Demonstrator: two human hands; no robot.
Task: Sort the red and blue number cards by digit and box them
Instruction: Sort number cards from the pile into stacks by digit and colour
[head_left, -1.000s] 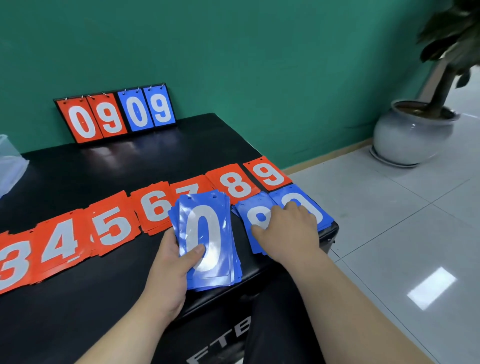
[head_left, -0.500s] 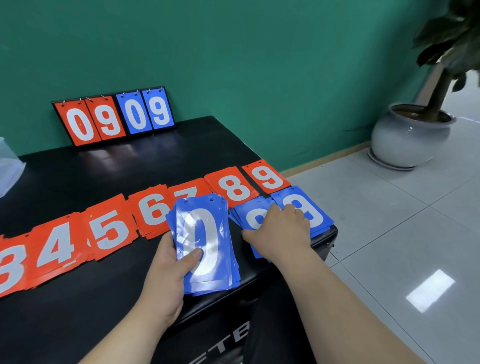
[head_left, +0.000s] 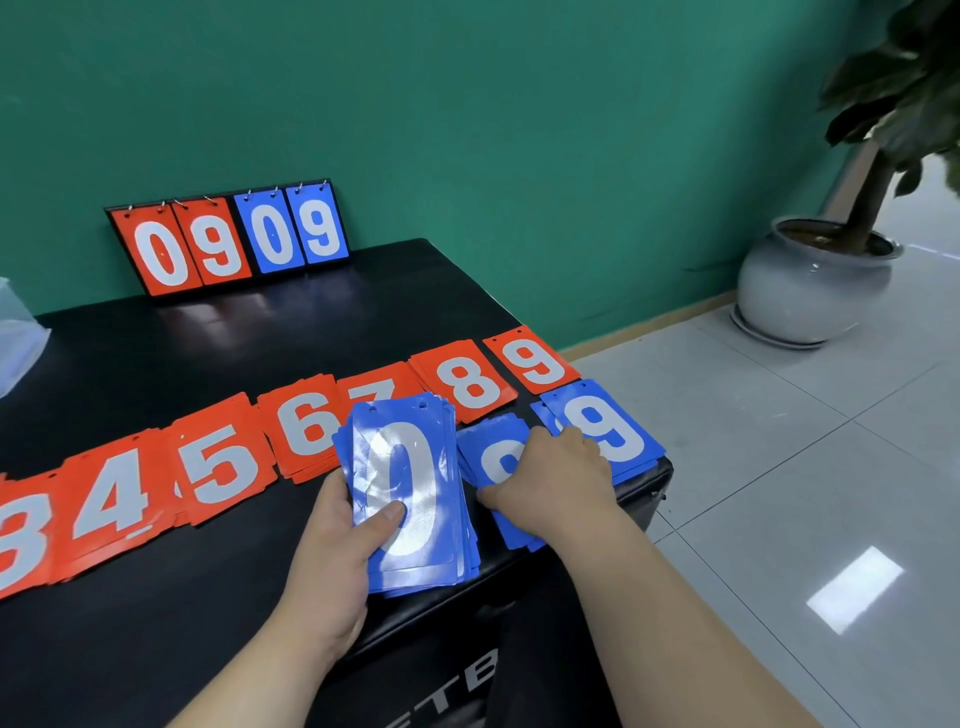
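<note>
Step in hand, by the look of it: laying out the blue set. Boxing has not begun.

- Red glossy plastic number cards (head_left: 221, 462) lie sorted in overlapping piles across the black padded tabletop (head_left: 208, 353). They run from 3 at near left to 9 at far right. Lower digits fall outside the frame.
- Left hand (head_left: 337, 545) grips a thick stack of blue glossy plastic number cards (head_left: 415, 551), white 0 on top. The thumb lies across the face and the fingers are underneath, hidden. The stack is held over the near edge of the tabletop.
- Right hand (head_left: 550, 478) lies palm-down on the blue 8 pile (head_left: 498, 457), fingers bent, tips at the edge of the blue 9 pile (head_left: 608, 431). Whether it pinches a card cannot be told.
- Both blue piles sit at the near right corner, just in front of the red 8 and 9. The blue 9 pile is close to the tabletop's edge.

Next move, as a judgement: square the 8 pile, then draw the top card off the stack. A 0 belongs at the far left end of the row, so it is a long reach across.

Look of the cards: thin, shiny, glare across the 0, 2 punched holes at the top edge. The held stack is fanned unevenly and likely slippery.
</note>
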